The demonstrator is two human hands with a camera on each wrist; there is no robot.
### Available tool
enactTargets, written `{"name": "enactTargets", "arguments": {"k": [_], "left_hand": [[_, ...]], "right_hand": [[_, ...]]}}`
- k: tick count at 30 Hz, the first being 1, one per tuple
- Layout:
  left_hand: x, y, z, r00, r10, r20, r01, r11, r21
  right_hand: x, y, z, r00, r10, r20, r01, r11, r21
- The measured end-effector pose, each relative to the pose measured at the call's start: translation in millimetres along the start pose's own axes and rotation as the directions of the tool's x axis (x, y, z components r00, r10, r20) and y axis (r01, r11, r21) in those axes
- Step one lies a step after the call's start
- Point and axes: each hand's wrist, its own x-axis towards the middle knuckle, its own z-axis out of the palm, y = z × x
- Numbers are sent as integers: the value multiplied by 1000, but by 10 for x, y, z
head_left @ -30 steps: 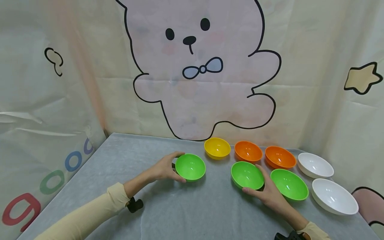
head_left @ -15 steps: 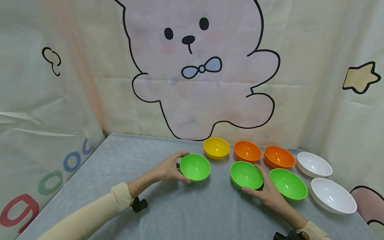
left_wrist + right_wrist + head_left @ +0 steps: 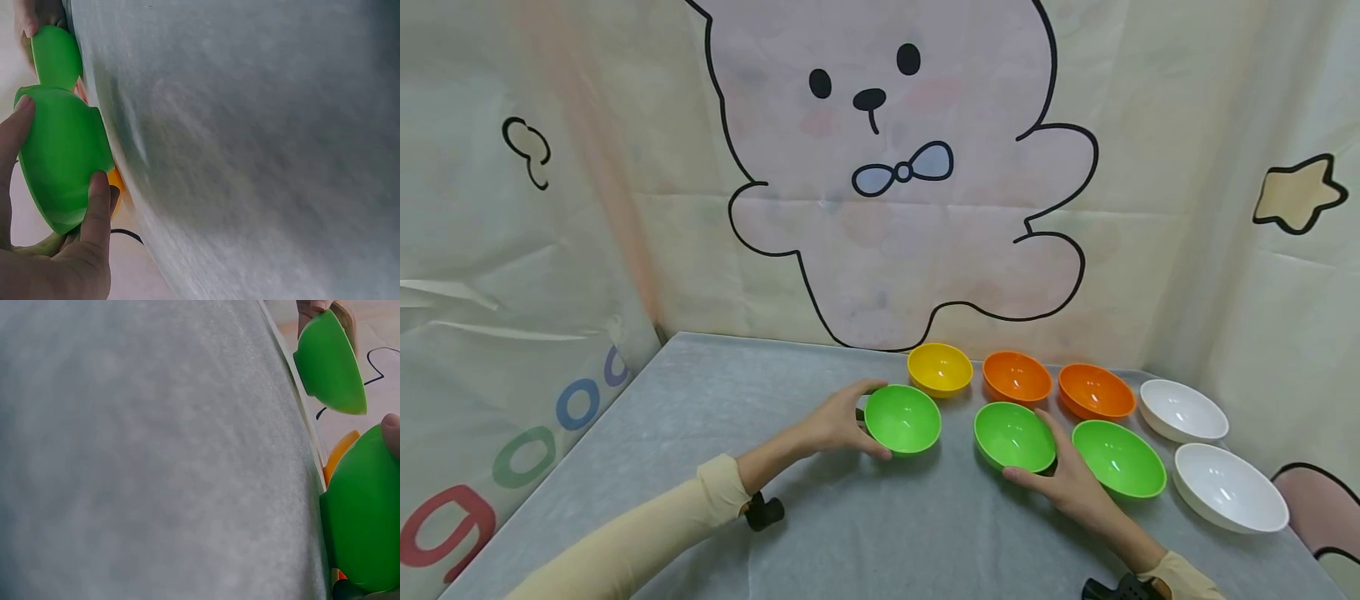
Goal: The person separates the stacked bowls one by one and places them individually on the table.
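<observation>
In the head view my left hand (image 3: 842, 423) grips a green bowl (image 3: 902, 419) by its left side, thumb at the front and fingers round the back. In the left wrist view this bowl (image 3: 62, 150) shows its outer wall, with fingertips against it. My right hand (image 3: 1070, 482) holds a second green bowl (image 3: 1015, 437) from its right side, thumb near the front rim. The right wrist view shows that bowl (image 3: 365, 519) partly cut off by the frame. A narrow gap of cloth lies between the two held bowls. Both face upward, their insides bare.
Behind stand a yellow bowl (image 3: 940, 370), two orange bowls, the left one (image 3: 1017, 377) and the right one (image 3: 1097, 392), and a white bowl (image 3: 1183, 411). Right of my right hand sit a third green bowl (image 3: 1120, 460) and a larger white bowl (image 3: 1231, 488). Grey cloth (image 3: 850, 533) covers the table.
My left hand has moved to the right with its green bowl, bringing it closer to the other held bowl. My right hand and its bowl stay in place.
</observation>
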Motion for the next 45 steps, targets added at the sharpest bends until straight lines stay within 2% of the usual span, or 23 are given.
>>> {"name": "enactTargets", "arguments": {"k": [7,20,28,35,45], "left_hand": [[68,42,71,1000,-8,-1,8,999,33],[175,58,191,1000,-4,11,4,1000,-12],[203,64,263,1000,18,11,-17,999,-43],[221,94,313,1000,5,13,-5,999,-42],[251,102,342,1000,-13,20,14,999,-38]], "right_hand": [[1,-10,4,1000,15,-1,-15,1000,0],[9,18,7,1000,-7,-12,7,1000,-6],[5,22,8,1000,-5,-12,5,1000,5],[6,25,10,1000,18,-4,-18,1000,2],[0,28,9,1000,-11,-14,11,1000,-2]]}}
